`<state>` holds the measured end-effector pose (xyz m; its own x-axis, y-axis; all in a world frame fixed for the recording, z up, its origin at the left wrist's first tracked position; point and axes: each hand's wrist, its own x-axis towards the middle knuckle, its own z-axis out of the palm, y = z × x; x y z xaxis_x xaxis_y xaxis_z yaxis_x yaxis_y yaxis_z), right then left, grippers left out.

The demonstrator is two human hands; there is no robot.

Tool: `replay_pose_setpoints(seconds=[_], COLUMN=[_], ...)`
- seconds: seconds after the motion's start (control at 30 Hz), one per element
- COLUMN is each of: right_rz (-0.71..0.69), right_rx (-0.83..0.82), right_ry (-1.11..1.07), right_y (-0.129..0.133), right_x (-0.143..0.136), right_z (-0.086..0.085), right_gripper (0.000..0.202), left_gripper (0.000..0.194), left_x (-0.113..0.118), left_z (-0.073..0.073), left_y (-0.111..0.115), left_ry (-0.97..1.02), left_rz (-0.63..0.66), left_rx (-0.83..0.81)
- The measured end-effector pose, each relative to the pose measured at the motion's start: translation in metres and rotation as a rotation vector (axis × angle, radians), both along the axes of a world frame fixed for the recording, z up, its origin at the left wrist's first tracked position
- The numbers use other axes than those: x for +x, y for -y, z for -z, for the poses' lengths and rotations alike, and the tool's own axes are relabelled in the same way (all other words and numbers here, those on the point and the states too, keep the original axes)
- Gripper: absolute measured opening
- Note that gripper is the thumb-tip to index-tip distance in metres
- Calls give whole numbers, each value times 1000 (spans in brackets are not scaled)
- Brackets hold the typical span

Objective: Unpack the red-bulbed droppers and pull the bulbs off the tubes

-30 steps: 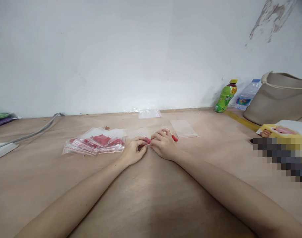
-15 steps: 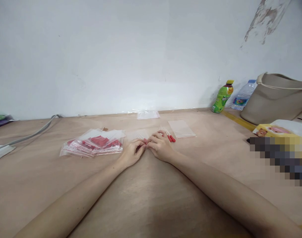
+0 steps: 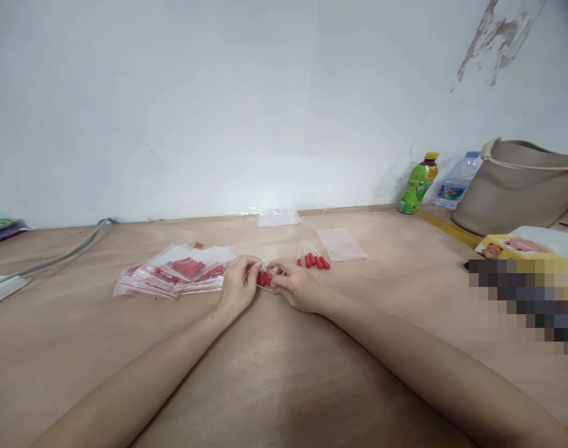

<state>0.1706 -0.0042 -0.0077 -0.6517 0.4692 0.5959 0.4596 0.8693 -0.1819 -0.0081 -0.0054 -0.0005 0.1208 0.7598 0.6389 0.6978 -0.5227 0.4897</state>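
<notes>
Between my hands lies a small clear bag (image 3: 265,278) with red-tipped sticks inside. My left hand (image 3: 239,283) pinches its left side, and my right hand (image 3: 293,285) is closed on its right side. Just beyond my right hand, several loose red-tipped white sticks (image 3: 317,261) lie fanned out on the brown-covered table (image 3: 246,373). To the left of my left hand is an overlapping pile of clear bags (image 3: 176,272) with red pieces in them. A flat stack of bags (image 3: 342,244) rests right of the loose sticks.
Near the wall lies another clear bag (image 3: 279,218). At the right stand a green bottle (image 3: 417,186), a water bottle (image 3: 457,182) and a grey-beige bag (image 3: 521,186), with a yellow package (image 3: 512,246) in front. A grey cable (image 3: 78,245) crosses the left side.
My hands have moved slightly apart, and the red tips in the bag between them now show. My right hand has shifted left and down, uncovering more of the loose sticks.
</notes>
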Motion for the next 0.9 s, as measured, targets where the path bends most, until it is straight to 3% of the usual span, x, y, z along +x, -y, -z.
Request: replay_pose_setpoints(seconds=[0.13,0.23,0.33,0.47,0.63,0.9], right_rz=[-102,-118,-48,146,292,293], right_rx=[-155,-177,-128,-23,-48,-238], right_ry=[-91,-121,-150,-177,-134,-43], right_y=[9,13,14,12,16,30], right_x=[19,33,39,37,32,20], right_z=[1,3,3,3,6,-2], right_gripper=[11,8,9,12,14,23], left_gripper=[24,27,28,41,50,46], left_x=[-9,-15,-16,-16,-21,-21], left_z=[-2,-5,-10,-15,-15,-13], left_y=[1,5,11,20,32,40], left_ry=[70,-5,-155,-314,-342,-322], left_rz=[174,256,361,549,551,501], left_rx=[-71,-126,-184,-236,-229,-187])
